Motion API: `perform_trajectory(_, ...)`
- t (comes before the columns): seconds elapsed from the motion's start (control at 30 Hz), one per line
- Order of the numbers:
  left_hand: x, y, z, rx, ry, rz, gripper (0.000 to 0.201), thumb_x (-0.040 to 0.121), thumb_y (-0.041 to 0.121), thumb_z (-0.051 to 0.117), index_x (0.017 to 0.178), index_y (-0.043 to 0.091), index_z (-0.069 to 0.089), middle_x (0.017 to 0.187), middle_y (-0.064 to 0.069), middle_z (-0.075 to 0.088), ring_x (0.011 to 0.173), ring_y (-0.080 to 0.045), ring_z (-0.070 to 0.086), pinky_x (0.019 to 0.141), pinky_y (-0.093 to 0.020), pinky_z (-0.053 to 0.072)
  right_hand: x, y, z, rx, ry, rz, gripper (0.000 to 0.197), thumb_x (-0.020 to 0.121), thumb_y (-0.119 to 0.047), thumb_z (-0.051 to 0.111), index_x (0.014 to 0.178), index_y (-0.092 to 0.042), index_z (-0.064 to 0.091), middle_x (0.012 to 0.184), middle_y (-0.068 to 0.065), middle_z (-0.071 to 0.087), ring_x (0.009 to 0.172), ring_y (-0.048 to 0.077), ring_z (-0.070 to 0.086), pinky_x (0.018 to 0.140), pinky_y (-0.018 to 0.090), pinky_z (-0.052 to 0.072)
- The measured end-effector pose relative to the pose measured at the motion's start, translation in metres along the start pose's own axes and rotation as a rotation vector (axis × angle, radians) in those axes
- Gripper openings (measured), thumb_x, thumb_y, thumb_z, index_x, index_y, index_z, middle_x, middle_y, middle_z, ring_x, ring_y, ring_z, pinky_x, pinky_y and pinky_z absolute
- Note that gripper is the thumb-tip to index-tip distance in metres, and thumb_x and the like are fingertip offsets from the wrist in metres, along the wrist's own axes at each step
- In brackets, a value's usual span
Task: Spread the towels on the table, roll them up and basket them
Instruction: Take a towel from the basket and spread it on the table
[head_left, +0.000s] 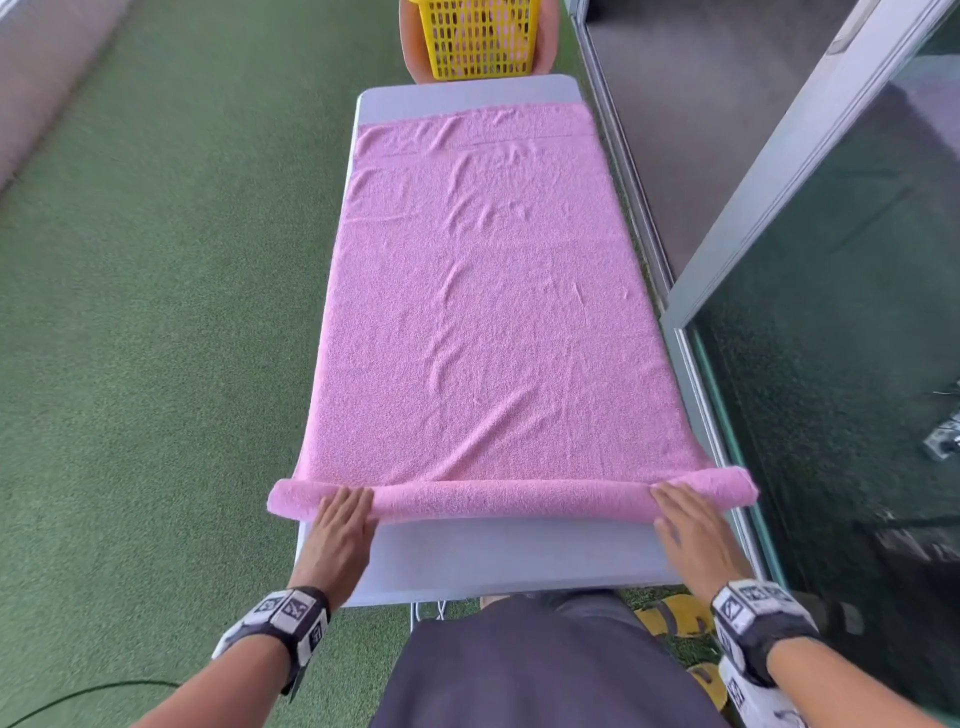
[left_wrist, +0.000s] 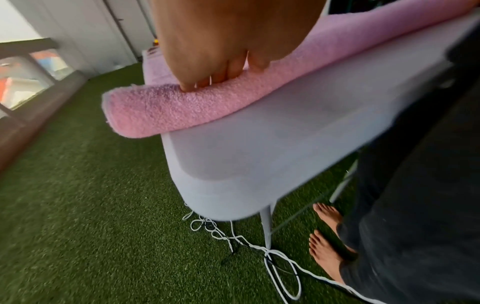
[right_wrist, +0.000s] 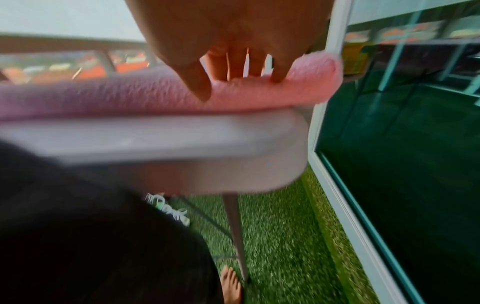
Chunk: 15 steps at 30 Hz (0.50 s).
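Rolling stage: the pink towel (head_left: 488, 312) lies spread along the table (head_left: 509, 556) and only its near end is wound into a thin roll (head_left: 511, 499), so by my judgement the rolling is barely begun.

Left hand: the left hand (head_left: 340, 530) sits at about 7 o'clock of the table, fingers straight and together, lying flat on the left part of the roll; in the left wrist view the fingertips (left_wrist: 189, 87) press into the pile, gripping nothing.

Roll's left end: it overhangs the table's left edge, unsupported.

Towel body: the flat stretch runs from the roll up to 12 o'clock, creased in places, with a strip of bare table beyond its far hem.

Right hand: the right hand (head_left: 691, 525) sits at about 5 o'clock, fingers extended and slightly fanned on the right part of the roll, pressing rather than clutching.

Roll's right end: it too pokes past the table edge, close to the glass door (head_left: 831, 312).

Basket: the yellow basket (head_left: 480, 39) stands off the far end at 12 o'clock, well apart from the roll; its contents cannot be made out.

Done: one towel spread, first turns made.

Left: finishing this roll along nearly the whole length, carrying it to the basket, then any other towels, none of which show here.
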<state>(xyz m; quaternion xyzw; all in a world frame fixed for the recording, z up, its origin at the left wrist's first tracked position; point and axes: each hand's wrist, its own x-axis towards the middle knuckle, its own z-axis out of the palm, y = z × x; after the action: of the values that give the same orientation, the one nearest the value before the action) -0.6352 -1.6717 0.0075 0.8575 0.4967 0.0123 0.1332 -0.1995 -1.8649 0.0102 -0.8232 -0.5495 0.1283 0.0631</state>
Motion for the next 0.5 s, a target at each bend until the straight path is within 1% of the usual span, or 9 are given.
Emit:
perform_trajectory(0.07, -0.008, 0.004, 0.002, 0.01, -0.061, 0.058, 0.063, 0.077, 0.019, 0.074, 0.132, -0.001, 0.049, 0.134, -0.019, 0.051, 0.126, -0.035, 0.048, 0.105, -0.05, 0.033, -0.015, 0.004, 0.014, -0.002, -0.068, -0.002, 0.061, 0.077, -0.017, 0.072, 0.135, -0.015, 0.053, 0.138, 0.004, 0.054, 0.129, 0.023, 0.047, 0.111, 0.047, 0.034)
perform_trajectory(0.13, -0.009, 0.006, -0.006, 0.016, -0.148, 0.004, 0.07, 0.055, 0.01, 0.089, 0.118, 0.003, 0.06, 0.116, -0.016, 0.066, 0.106, -0.033, 0.064, 0.094, -0.05, 0.047, -0.016, 0.0, 0.009, -0.017, -0.119, 0.079, 0.059, 0.066, -0.014, 0.08, 0.121, -0.023, 0.062, 0.122, -0.002, 0.063, 0.116, 0.021, 0.055, 0.101, 0.046, 0.041)
perform_trajectory(0.2, -0.001, 0.005, -0.015, 0.033, -0.157, -0.017, 0.049, 0.054, 0.004, 0.086, 0.097, 0.012, 0.064, 0.093, -0.004, 0.07, 0.083, -0.024, 0.066, 0.08, -0.049, 0.055, -0.004, -0.009, -0.005, -0.1, -0.14, 0.144, 0.042, 0.07, -0.023, 0.075, 0.109, -0.032, 0.064, 0.112, -0.011, 0.064, 0.108, 0.015, 0.055, 0.093, 0.041, 0.038)
perform_trajectory(0.27, 0.013, 0.004, -0.023, 0.032, -0.113, -0.02, 0.019, 0.07, 0.012, 0.075, 0.085, 0.018, 0.065, 0.081, 0.003, 0.068, 0.074, -0.017, 0.061, 0.078, -0.046, 0.052, 0.015, -0.012, -0.017, -0.19, -0.145, 0.132, 0.03, 0.08, -0.034, 0.063, 0.11, -0.035, 0.063, 0.116, -0.014, 0.059, 0.111, 0.013, 0.05, 0.096, 0.038, 0.033)
perform_trajectory(0.3, 0.02, 0.004, -0.027, 0.019, -0.076, -0.016, 0.007, 0.08, 0.018, 0.065, 0.087, 0.017, 0.067, 0.083, 0.002, 0.069, 0.076, -0.017, 0.061, 0.081, -0.047, 0.051, 0.023, -0.013, -0.021, -0.189, -0.134, 0.134, 0.028, 0.083, -0.033, 0.06, 0.111, -0.033, 0.065, 0.122, -0.011, 0.058, 0.114, 0.014, 0.049, 0.099, 0.039, 0.032)
perform_trajectory(0.37, 0.03, 0.002, -0.023, 0.011, -0.044, -0.023, 0.031, 0.09, 0.011, 0.046, 0.115, 0.012, 0.064, 0.112, -0.007, 0.068, 0.1, -0.023, 0.062, 0.098, -0.051, 0.044, 0.032, -0.015, -0.024, -0.097, -0.056, 0.149, 0.032, 0.088, -0.023, 0.057, 0.118, -0.025, 0.065, 0.135, -0.002, 0.052, 0.121, 0.022, 0.049, 0.104, 0.044, 0.034)
perform_trajectory(0.43, 0.029, 0.003, -0.015, -0.005, -0.049, -0.046, 0.048, 0.095, 0.006, 0.036, 0.142, 0.007, 0.041, 0.144, -0.011, 0.043, 0.133, -0.029, 0.042, 0.114, -0.047, 0.023, 0.026, -0.016, -0.017, 0.001, -0.007, 0.099, 0.039, 0.092, -0.019, 0.052, 0.13, -0.022, 0.057, 0.142, 0.001, 0.048, 0.128, 0.024, 0.046, 0.109, 0.047, 0.036)
perform_trajectory(0.47, 0.025, 0.003, -0.012, -0.004, -0.079, -0.043, 0.048, 0.098, 0.012, 0.036, 0.146, 0.006, 0.033, 0.148, -0.011, 0.033, 0.139, -0.029, 0.032, 0.115, -0.044, 0.015, 0.019, -0.018, -0.012, 0.018, -0.027, 0.054, 0.042, 0.093, -0.021, 0.052, 0.135, -0.024, 0.053, 0.143, -0.002, 0.048, 0.131, 0.021, 0.045, 0.111, 0.047, 0.033)
perform_trajectory(0.5, 0.018, 0.003, -0.009, -0.011, -0.1, -0.029, 0.052, 0.097, 0.02, 0.046, 0.146, 0.006, 0.032, 0.148, -0.01, 0.03, 0.139, -0.028, 0.029, 0.114, -0.042, 0.013, 0.01, -0.018, -0.006, 0.003, -0.071, 0.031, 0.049, 0.091, -0.022, 0.057, 0.139, -0.026, 0.049, 0.143, -0.006, 0.048, 0.132, 0.018, 0.043, 0.114, 0.046, 0.03)
